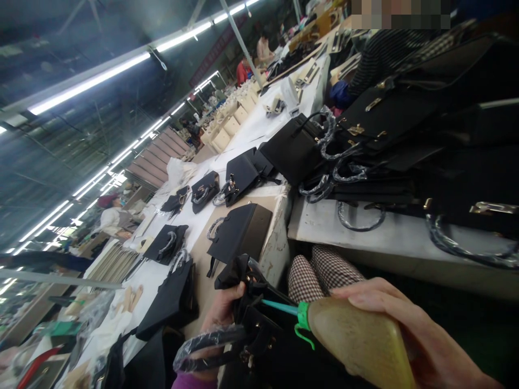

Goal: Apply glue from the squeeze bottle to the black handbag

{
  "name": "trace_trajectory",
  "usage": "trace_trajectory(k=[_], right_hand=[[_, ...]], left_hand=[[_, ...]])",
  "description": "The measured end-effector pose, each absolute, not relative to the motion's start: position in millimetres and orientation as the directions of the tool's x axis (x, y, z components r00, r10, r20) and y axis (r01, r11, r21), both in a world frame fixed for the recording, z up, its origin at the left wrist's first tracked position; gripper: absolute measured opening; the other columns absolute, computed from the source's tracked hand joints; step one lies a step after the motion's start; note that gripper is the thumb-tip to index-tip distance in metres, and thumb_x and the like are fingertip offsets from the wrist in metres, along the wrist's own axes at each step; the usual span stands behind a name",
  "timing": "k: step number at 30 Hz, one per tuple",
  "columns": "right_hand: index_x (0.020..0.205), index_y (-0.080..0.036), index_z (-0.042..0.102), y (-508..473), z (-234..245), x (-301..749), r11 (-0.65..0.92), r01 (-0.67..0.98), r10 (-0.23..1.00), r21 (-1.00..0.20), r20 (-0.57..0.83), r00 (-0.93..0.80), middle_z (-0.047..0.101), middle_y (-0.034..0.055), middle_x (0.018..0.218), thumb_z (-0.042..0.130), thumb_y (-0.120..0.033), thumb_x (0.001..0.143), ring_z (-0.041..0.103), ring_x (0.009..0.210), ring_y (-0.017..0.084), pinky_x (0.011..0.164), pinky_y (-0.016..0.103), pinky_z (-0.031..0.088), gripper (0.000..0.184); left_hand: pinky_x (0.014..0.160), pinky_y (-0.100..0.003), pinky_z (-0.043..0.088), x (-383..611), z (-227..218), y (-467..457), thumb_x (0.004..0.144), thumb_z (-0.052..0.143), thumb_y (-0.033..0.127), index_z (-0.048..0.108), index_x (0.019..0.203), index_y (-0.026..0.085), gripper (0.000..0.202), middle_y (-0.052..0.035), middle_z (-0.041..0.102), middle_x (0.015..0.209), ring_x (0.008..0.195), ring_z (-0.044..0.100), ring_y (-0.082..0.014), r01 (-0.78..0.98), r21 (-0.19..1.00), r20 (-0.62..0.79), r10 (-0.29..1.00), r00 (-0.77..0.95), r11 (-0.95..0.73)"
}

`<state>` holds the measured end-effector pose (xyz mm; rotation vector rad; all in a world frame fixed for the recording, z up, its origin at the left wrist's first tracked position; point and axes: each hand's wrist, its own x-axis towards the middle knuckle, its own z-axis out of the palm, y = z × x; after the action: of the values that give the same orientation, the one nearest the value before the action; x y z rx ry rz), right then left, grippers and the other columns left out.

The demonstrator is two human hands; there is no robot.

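My right hand [409, 319] is wrapped round a yellowish squeeze bottle [352, 337] at the lower right. Its thin teal nozzle [279, 307] points left, and a green band is tied round the neck. The nozzle tip is at or very near the black handbag [292, 351] in front of me; contact cannot be made out. My left hand [225, 308] grips the upper part of this bag, thumb on the black material. A plastic-wrapped handle [208, 346] crosses in front of my left wrist. The bag's lower part runs out of the frame.
Black handbags [239, 232] stand along the table [279, 227] ahead. More lie on the white-topped bench [316, 221] to the right, their wrapped handles overhanging its edge. A co-worker's striped sleeve [373, 62] is at the upper right. Another person [117, 216] stands at the left.
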<state>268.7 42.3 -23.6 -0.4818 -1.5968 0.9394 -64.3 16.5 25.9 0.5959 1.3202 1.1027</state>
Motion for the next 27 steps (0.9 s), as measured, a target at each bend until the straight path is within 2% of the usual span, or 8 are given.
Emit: trace_trajectory(k=[2,6,8,11,13,20,24,27], right_hand=[[0.144,-0.024,0.052,44.0,-21.1,273.4,0.566,-0.183,0.765,-0.804,0.595,-0.246,0.065,0.0137,0.129,0.070,-0.012,0.076,0.067,0.116,0.035,0.093,0.034,0.064,0.071],[0.142,-0.026,0.053,47.7,-11.9,275.3,0.504,-0.231,0.811,-0.832,0.548,-0.205,0.063,0.0132,0.127,0.071,-0.015,0.081,0.069,0.110,0.033,0.078,0.028,0.068,0.064],[0.142,-0.028,0.052,49.4,-9.1,272.1,0.508,-0.234,0.803,-0.829,0.554,-0.221,0.063,0.0121,0.125,0.073,-0.015,0.083,0.068,0.108,0.032,0.082,0.031,0.068,0.064],[0.145,-0.027,0.048,51.2,-11.2,267.5,0.554,-0.210,0.761,-0.806,0.592,-0.265,0.061,0.0131,0.129,0.078,-0.013,0.080,0.066,0.112,0.033,0.099,0.040,0.063,0.074],[0.149,-0.025,0.045,52.4,-14.1,266.4,0.603,-0.209,0.709,-0.770,0.638,-0.302,0.058,0.0150,0.135,0.077,-0.008,0.077,0.064,0.116,0.033,0.102,0.042,0.060,0.081],[0.156,-0.024,0.039,57.2,-9.9,274.2,0.777,-0.083,0.554,-0.624,0.740,-0.381,0.059,0.0166,0.139,0.063,-0.001,0.078,0.063,0.122,0.034,0.095,0.043,0.064,0.085],[0.154,-0.022,0.045,56.3,-8.9,282.7,0.786,-0.007,0.579,-0.618,0.742,-0.338,0.061,0.0130,0.136,0.062,-0.003,0.080,0.066,0.118,0.030,0.096,0.037,0.063,0.078],[0.149,-0.025,0.052,53.1,-10.1,286.2,0.743,-0.023,0.638,-0.669,0.719,-0.277,0.065,0.0101,0.131,0.065,-0.009,0.081,0.069,0.111,0.030,0.091,0.035,0.065,0.071]], left_hand=[[0.087,-0.043,0.063,-61.4,29.8,16.8,0.063,0.097,0.039,0.076,0.091,0.016,0.042,-0.0060,0.077,0.076,0.090,0.078,-0.0339,-0.294,0.862,-0.460,0.881,-0.113,0.413],[0.088,-0.045,0.063,-55.6,34.1,19.1,0.063,0.097,0.037,0.076,0.090,0.018,0.039,-0.0070,0.078,0.079,0.098,0.077,-0.0365,-0.290,0.865,-0.459,0.879,-0.125,0.411],[0.089,-0.046,0.063,-52.3,35.6,20.4,0.064,0.096,0.036,0.076,0.090,0.018,0.037,-0.0074,0.079,0.080,0.100,0.076,-0.0371,-0.289,0.865,-0.460,0.878,-0.132,0.410],[0.089,-0.046,0.063,-47.1,38.1,22.1,0.064,0.096,0.035,0.077,0.088,0.017,0.036,-0.0083,0.080,0.083,0.102,0.076,-0.0378,-0.291,0.863,-0.464,0.875,-0.137,0.412],[0.089,-0.046,0.063,-44.0,39.6,23.0,0.063,0.096,0.035,0.078,0.092,0.016,0.038,-0.0093,0.081,0.087,0.103,0.076,-0.0379,-0.297,0.861,-0.465,0.875,-0.134,0.413],[0.087,-0.045,0.064,-38.7,41.4,24.4,0.063,0.097,0.035,0.080,0.096,0.014,0.042,-0.0112,0.081,0.089,0.098,0.078,-0.0375,-0.315,0.850,-0.478,0.870,-0.126,0.421],[0.088,-0.044,0.064,-38.5,41.0,25.1,0.064,0.097,0.033,0.080,0.094,0.015,0.039,-0.0108,0.082,0.090,0.100,0.077,-0.0370,-0.310,0.862,-0.459,0.878,-0.137,0.402],[0.088,-0.043,0.064,-38.4,39.8,26.1,0.065,0.096,0.033,0.080,0.097,0.016,0.039,-0.0097,0.082,0.094,0.101,0.077,-0.0360,-0.304,0.868,-0.448,0.883,-0.141,0.392]])
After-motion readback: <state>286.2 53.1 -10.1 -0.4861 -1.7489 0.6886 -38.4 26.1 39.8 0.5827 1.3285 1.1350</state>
